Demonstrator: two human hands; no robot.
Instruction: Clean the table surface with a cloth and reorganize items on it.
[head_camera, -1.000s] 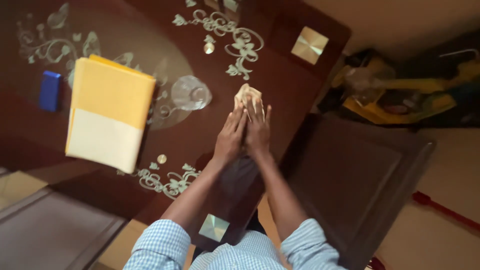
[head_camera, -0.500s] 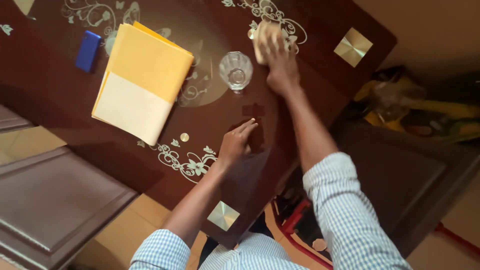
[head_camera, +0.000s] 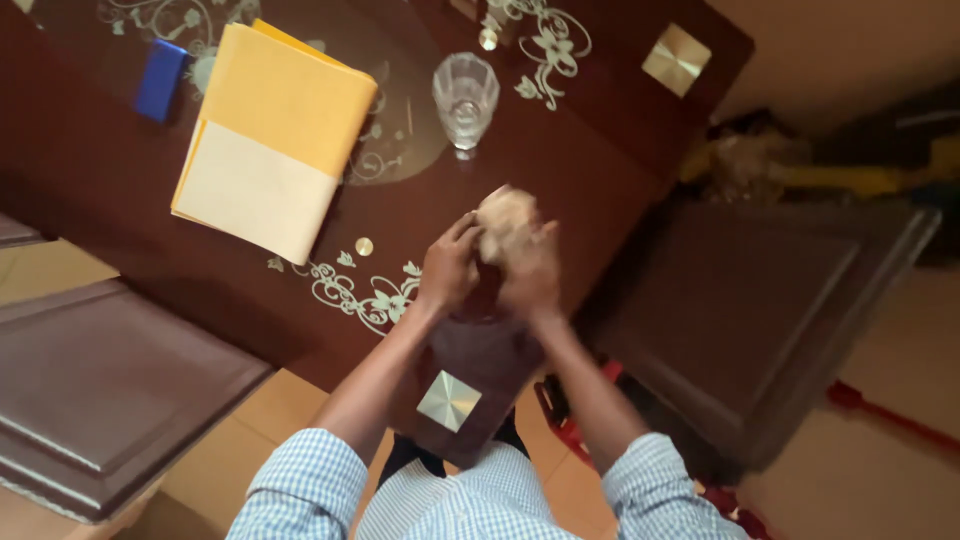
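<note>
No packages, labels, signs or screens are seen

Nothing of that kind is found near the drinking glass (head_camera: 465, 95) taken as landmark. Left of the glass, a flat yellow-and-cream folded sheet (head_camera: 270, 140) is noted, unmarked; further left of the glass, a small blue rectangular block (head_camera: 160, 80) is recorded, its kind not determinable, no lit face visible.

The table (head_camera: 120, 220) is showing a dark brown glossy top with pale green flower scrolls and shiny golden squares at the corners. On it, the folded cloth (head_camera: 270, 140) is showing yellow above and cream below, beside a blue block (head_camera: 160, 80) and a clear glass (head_camera: 465, 95). The crumpled rag (head_camera: 503, 222) is looking beige, and the sleeves (head_camera: 300, 490) are wearing fine blue and white checks.
</note>
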